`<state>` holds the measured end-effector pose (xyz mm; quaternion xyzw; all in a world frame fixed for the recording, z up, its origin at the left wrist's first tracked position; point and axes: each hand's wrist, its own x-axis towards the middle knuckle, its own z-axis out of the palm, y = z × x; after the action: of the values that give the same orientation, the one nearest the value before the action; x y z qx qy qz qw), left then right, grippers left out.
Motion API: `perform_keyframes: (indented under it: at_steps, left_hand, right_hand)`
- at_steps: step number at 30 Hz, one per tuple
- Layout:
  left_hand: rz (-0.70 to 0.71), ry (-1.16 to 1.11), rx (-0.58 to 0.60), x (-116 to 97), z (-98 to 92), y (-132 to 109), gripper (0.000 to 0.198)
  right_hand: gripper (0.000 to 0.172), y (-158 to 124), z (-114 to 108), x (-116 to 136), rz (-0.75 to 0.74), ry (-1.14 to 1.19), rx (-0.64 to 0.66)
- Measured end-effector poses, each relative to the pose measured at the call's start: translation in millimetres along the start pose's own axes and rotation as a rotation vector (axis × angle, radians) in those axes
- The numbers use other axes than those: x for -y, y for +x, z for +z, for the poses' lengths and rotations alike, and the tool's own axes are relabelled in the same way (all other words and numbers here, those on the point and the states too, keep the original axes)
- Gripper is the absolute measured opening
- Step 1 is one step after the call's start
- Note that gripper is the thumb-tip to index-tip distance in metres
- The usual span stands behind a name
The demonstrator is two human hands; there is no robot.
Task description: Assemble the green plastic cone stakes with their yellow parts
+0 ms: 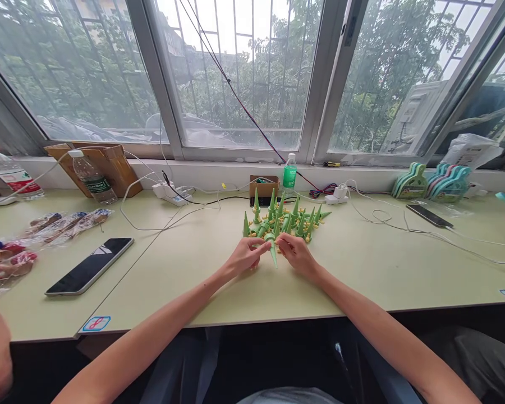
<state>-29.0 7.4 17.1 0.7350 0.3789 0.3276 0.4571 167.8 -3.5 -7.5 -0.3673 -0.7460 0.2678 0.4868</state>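
Note:
A green cone-tipped plastic figure [273, 255] is between my two hands, just above the table, its pointed end toward me. My left hand [249, 255] is closed, with thumb and fingers pinching its left side. Opposite it, my right hand [297, 253] pinches at the right side, near small yellow parts; the fingertips partly cover what they grip. Right behind my hands stands a cluster of similar green figures [295, 212] with yellow bits at their bases, several upright and some lying down.
Behind the cluster are a small cardboard box [264, 184] and a green-labelled bottle [290, 171]. Power strips [174, 194] and cables run along the wall. Phones [90, 265] lie left and right. Bagged items [65, 225] lie left; pastel plastic pieces [448, 182] stand right. Other people's hands show at both edges.

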Motion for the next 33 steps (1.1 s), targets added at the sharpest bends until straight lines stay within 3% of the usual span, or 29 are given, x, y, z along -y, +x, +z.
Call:
perform_keyframes:
  at_steps: [8,15,20,28,33]
  left_hand:
    - [0.188,-0.017,-0.137,9.8,4.3,3.2,0.043]
    - [0.426,0.147,-0.217,12.7,8.0,6.7,0.030]
    - [0.531,0.260,-0.246,14.6,8.6,8.1,0.023]
    - [0.335,0.213,-0.293,11.1,10.2,7.7,0.026]
    - [0.123,0.027,-0.161,5.9,9.1,6.4,0.050]
  right_hand:
    - [0.042,-0.5,4.8,-1.0,0.069,0.034,-0.021]
    - [0.046,-1.0,5.5,2.3,0.173,0.243,-0.001]
    - [0.047,0.4,7.2,-1.5,0.191,0.264,-0.009]
    - [0.044,2.3,7.7,-2.1,0.204,0.333,-0.075]
    - [0.047,2.4,6.4,-3.7,0.168,0.219,-0.088]
